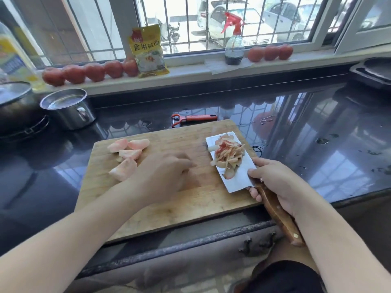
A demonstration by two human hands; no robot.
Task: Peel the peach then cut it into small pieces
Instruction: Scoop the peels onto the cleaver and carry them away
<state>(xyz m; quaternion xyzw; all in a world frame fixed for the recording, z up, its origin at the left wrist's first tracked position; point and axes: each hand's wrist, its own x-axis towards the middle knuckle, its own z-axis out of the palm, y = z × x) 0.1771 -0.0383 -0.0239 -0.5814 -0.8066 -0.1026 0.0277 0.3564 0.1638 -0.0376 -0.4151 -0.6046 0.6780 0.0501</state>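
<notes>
Several pale pink peach pieces (pixel 127 154) lie on the far left of the wooden cutting board (pixel 179 204). My right hand (pixel 277 182) grips the wooden handle of a cleaver (pixel 239 180), whose flat blade is held level over the board's right side. A heap of peach peels and scraps (pixel 229 157) rests on the blade. My left hand (pixel 163 174) hovers low over the middle of the board, fingers loosely curled, holding nothing that I can see.
A red-handled peeler (pixel 193 119) lies on the dark counter just behind the board. A steel pot of water (pixel 67 108) and a black pan stand at the left. Tomatoes (pixel 88 71), a yellow packet (pixel 148 51) and a spray bottle (pixel 233 41) line the windowsill.
</notes>
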